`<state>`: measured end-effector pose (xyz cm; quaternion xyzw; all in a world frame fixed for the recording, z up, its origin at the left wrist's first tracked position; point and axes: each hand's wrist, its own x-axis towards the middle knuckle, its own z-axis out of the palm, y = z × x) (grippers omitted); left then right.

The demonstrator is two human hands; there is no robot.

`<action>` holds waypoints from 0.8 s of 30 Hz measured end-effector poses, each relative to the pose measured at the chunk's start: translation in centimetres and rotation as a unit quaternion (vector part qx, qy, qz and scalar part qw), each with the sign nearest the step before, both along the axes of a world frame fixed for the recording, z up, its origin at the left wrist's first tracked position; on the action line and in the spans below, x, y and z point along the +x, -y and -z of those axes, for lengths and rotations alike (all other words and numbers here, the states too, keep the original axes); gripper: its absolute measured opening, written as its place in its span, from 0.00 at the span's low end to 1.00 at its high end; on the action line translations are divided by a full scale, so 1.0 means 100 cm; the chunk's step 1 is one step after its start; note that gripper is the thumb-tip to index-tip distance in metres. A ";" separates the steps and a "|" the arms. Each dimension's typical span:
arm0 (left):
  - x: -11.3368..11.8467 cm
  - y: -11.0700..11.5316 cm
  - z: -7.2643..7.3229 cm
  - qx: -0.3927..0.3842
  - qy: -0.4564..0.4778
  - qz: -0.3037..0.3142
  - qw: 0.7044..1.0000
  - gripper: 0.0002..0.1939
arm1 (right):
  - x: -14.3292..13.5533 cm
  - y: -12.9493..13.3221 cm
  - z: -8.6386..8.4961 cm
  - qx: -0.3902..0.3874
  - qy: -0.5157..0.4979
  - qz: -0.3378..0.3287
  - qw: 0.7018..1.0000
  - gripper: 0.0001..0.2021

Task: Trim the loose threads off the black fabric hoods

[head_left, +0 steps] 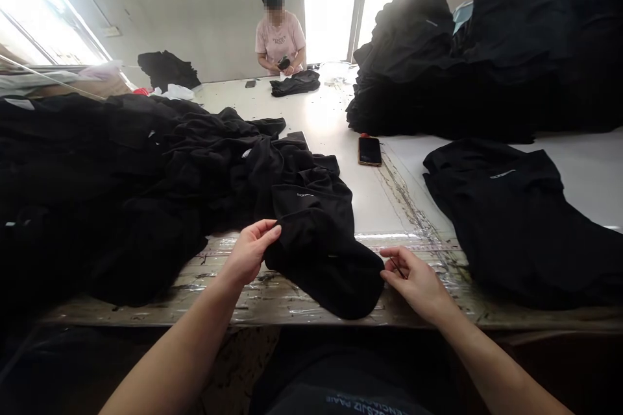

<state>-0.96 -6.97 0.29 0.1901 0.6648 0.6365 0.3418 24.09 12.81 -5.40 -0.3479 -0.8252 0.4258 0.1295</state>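
Note:
A black garment (pixel 326 259) with small white lettering near its upper part lies spread over the table's front edge in front of me. My left hand (pixel 252 249) pinches its left edge between thumb and fingers. At the garment's right end is my right hand (pixel 413 279), its fingertips at or just beside the cloth. A thin dark tool (pixel 398 267) shows between the fingers of that hand; its exact kind is too small to make out. Whether the right fingertips also grip the cloth, I cannot tell.
Heaped black garments (pixel 121 188) cover the left side. A flat black garment (pixel 516 220) lies at right, with tall black stacks (pixel 462 78) behind it. A phone (pixel 370 151) rests mid-table. Across the table (pixel 331 110), a person (pixel 281 39) handles a dark item.

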 end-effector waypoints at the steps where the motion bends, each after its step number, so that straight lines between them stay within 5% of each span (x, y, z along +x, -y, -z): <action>1: 0.001 0.001 -0.002 0.000 0.012 0.014 1.000 0.22 | 0.000 -0.001 -0.002 0.014 0.014 -0.004 1.000 0.13; 7: 0.003 -0.005 -0.012 -0.036 0.047 0.070 0.996 0.20 | -0.007 -0.012 -0.019 0.170 0.080 -0.043 0.981 0.08; 11: 0.026 -0.007 -0.018 0.004 0.154 0.130 0.979 0.17 | -0.023 -0.006 -0.048 0.254 0.035 -0.015 0.967 0.09; 14: 0.045 -0.001 -0.023 0.040 0.202 0.208 0.956 0.20 | -0.040 0.010 -0.080 0.140 -0.078 -0.117 0.980 0.14; 17: 0.055 0.008 -0.022 0.050 0.254 0.267 0.928 0.22 | -0.055 0.026 -0.097 0.004 -0.084 -0.242 0.967 0.15; 21: 0.059 0.017 -0.009 0.035 0.298 0.243 0.922 0.18 | -0.061 0.033 -0.086 -0.060 -0.045 -0.233 0.970 0.04; 24: 0.062 0.021 0.001 0.020 0.316 0.219 0.923 0.18 | -0.056 0.033 -0.069 -0.019 -0.025 -0.217 0.976 0.05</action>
